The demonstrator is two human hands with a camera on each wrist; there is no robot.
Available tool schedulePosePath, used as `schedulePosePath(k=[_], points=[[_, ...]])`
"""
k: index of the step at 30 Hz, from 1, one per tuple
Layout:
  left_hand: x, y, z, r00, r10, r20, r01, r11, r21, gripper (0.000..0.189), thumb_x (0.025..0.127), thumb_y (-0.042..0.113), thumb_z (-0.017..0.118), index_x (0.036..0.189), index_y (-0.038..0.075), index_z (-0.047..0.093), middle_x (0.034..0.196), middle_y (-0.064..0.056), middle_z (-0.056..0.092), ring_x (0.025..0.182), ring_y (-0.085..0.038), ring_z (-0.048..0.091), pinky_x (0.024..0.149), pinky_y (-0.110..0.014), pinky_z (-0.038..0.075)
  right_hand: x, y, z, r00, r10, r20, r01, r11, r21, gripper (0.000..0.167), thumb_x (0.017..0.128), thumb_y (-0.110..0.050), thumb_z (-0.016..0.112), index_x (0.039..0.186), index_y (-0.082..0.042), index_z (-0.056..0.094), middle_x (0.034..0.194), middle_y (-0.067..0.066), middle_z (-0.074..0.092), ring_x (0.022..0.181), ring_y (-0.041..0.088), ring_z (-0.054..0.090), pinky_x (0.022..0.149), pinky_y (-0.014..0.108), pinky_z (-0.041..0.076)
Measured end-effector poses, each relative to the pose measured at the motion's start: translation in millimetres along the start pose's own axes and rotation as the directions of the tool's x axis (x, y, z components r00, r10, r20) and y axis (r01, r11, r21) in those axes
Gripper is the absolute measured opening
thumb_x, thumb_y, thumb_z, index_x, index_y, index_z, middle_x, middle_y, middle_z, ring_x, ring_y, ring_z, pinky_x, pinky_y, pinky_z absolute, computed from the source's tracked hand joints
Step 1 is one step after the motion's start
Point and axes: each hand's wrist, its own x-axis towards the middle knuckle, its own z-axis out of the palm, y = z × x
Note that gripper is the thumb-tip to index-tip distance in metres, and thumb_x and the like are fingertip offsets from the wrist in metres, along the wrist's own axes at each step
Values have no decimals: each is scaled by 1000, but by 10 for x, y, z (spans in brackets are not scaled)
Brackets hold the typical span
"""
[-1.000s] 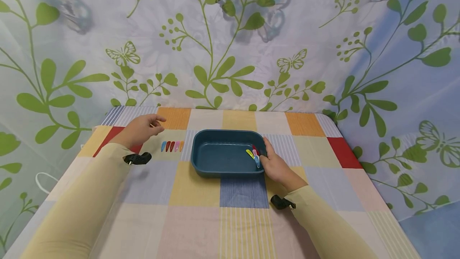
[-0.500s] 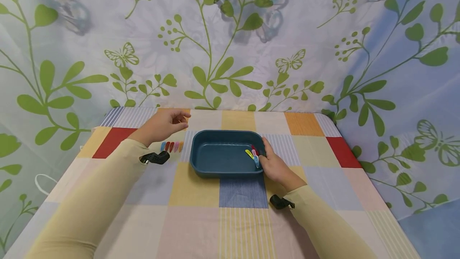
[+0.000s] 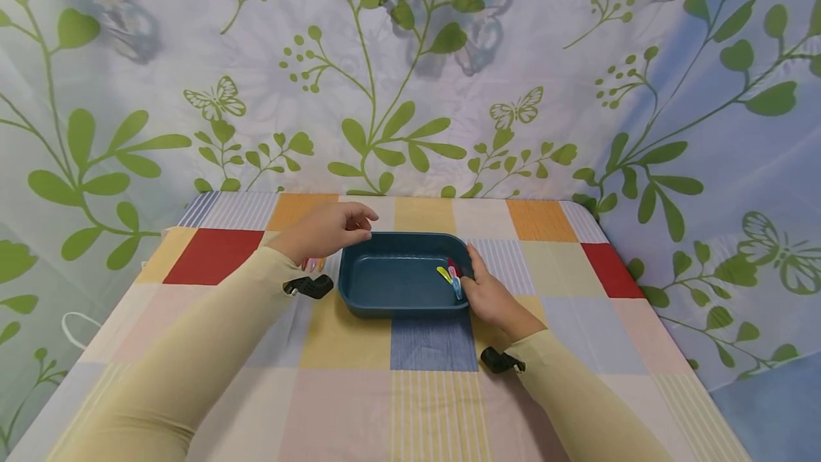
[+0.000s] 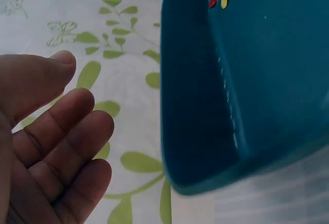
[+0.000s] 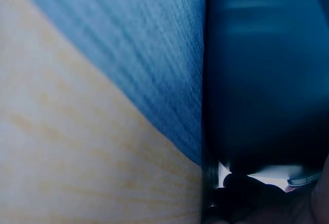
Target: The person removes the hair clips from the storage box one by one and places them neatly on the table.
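Observation:
A dark teal rectangular tray (image 3: 404, 273) stands on the table. Several snap hair clips (image 3: 454, 279), yellow, red, pink and light blue, lie at its right end. My right hand (image 3: 490, 298) grips that end, its thumb over the rim by the light blue clip; in the right wrist view its fingers are dark under the tray wall (image 5: 267, 90). My left hand (image 3: 330, 229) hovers at the tray's far left corner, fingers loosely bent and nothing between them. The left wrist view shows the bare fingers (image 4: 77, 147) beside the tray. A row of hair clips (image 3: 313, 264) peeks out beyond my left wrist, partly hidden.
A patchwork cloth (image 3: 346, 405) covers the table. Behind it hangs a curtain (image 3: 410, 77) printed with leaves and butterflies. At the left edge a white cable (image 3: 73, 330) loops out.
My left hand has moved right from beyond the row of clips to the tray's left corner, its arm now covering part of the row. The right hand and the tray have stayed put.

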Motion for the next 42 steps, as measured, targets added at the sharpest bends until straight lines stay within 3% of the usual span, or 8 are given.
schedulePosePath(k=[4,19,28,42], points=[[60,48,89,1000,25,-1,-25,999,38,36,103,22,69,137,14,67,112,1,77,103,-17,72,93,-41,58,4,3,2,1000,2,-2,-2,1000,-1,72,109,-25,34,170,-19,-5,176,20,14,160,44,20,127,64,17],[217,169,265,998,13,68,-15,999,35,36,104,23,68,138,11,67,118,-3,76,110,-20,71,97,-42,58,15,15,9,1000,11,1,-11,1000,11,73,109,-25,33,170,-20,-6,176,19,13,161,43,19,127,64,16],[271,166,345,994,6,107,-8,1000,13,35,104,23,68,138,13,68,122,-3,76,114,-20,71,101,-41,56,6,12,6,1000,-1,2,1,1000,19,72,110,-25,33,170,-19,-6,176,19,12,161,43,18,127,64,16],[390,150,464,986,30,163,-35,999,26,40,102,24,71,140,11,67,137,-11,71,127,-25,67,111,-45,50,-11,-6,-5,1000,-11,-7,12,1000,24,73,109,-24,35,170,-18,-4,175,20,15,160,43,21,128,63,17]])
